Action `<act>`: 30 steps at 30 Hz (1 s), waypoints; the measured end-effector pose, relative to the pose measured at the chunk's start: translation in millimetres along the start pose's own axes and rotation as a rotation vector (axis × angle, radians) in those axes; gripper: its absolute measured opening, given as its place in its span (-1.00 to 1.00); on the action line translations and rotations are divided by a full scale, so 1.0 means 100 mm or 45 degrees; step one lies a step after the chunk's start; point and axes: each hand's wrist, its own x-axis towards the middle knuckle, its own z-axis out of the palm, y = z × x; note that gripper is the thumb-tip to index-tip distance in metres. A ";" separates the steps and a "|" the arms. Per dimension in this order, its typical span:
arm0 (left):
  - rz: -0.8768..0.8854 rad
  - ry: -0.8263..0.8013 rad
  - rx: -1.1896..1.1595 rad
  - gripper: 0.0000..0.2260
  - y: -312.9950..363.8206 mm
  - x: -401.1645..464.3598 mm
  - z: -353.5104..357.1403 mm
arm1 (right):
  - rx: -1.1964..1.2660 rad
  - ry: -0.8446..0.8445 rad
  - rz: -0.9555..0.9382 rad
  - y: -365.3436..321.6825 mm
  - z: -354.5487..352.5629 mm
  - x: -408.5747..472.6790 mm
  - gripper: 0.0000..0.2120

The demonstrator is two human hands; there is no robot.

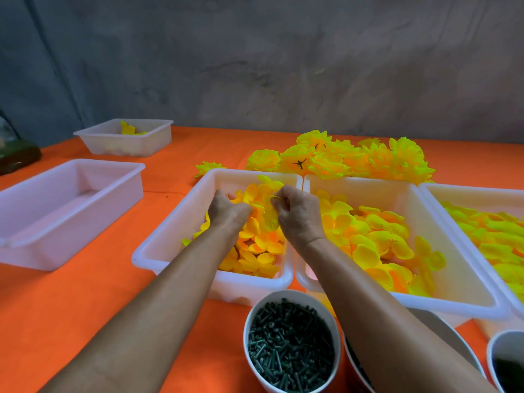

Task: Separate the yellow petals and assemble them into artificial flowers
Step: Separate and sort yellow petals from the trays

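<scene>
Evidently separating: both hands, left hand (pixel 226 208) and right hand (pixel 295 214), pinch petals (pixel 269 217) in the tray (pixel 158 242); next, peel one free.

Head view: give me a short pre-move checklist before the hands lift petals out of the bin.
1. Both hands over the petal bin: ok.
2. Right hand pinches a petal: ok.
3. Left hand grips petals: ok, though how many cannot tell.
4. Petal fully separated from the others: cannot tell.
5. Cup of green stems near the person: ok.
6. Finished flowers piled behind the bins, clear of the hands: ok.
</scene>
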 end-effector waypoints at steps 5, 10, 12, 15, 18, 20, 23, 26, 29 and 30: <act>0.246 -0.038 0.079 -0.65 0.05 -0.03 0.03 | -0.005 0.083 0.064 0.02 -0.02 0.01 -0.85; 0.191 -0.190 -0.293 -0.75 0.11 -0.09 -0.01 | 0.009 0.098 0.252 0.06 -0.07 0.06 -0.82; 0.219 -0.218 -0.371 -0.69 0.13 -0.13 -0.04 | 0.026 0.054 0.266 0.07 -0.08 0.07 -0.82; 0.318 -0.292 -0.240 -0.63 0.08 -0.13 -0.03 | 0.146 0.016 0.240 0.07 -0.07 0.07 -0.83; 0.408 -0.268 -0.027 -0.68 0.03 -0.11 -0.01 | 0.191 -0.059 0.188 0.06 -0.06 0.05 -0.85; 0.380 -0.227 0.070 -0.69 0.03 -0.08 -0.01 | 0.209 -0.096 0.167 0.06 -0.05 0.04 -0.88; 0.224 -0.174 0.194 -0.68 0.01 -0.05 -0.02 | 0.180 -0.110 0.129 0.05 -0.03 0.02 -0.91; 0.023 -0.214 0.031 -0.69 0.01 -0.04 -0.01 | 0.050 -0.029 0.105 0.05 -0.02 0.01 -0.90; -0.130 -0.329 -0.275 -0.69 0.04 -0.06 -0.03 | 0.051 0.097 0.184 0.06 -0.03 0.03 -0.86; -0.146 -0.368 -0.348 -0.70 0.05 -0.07 -0.03 | 0.057 0.128 0.227 0.06 -0.04 0.04 -0.85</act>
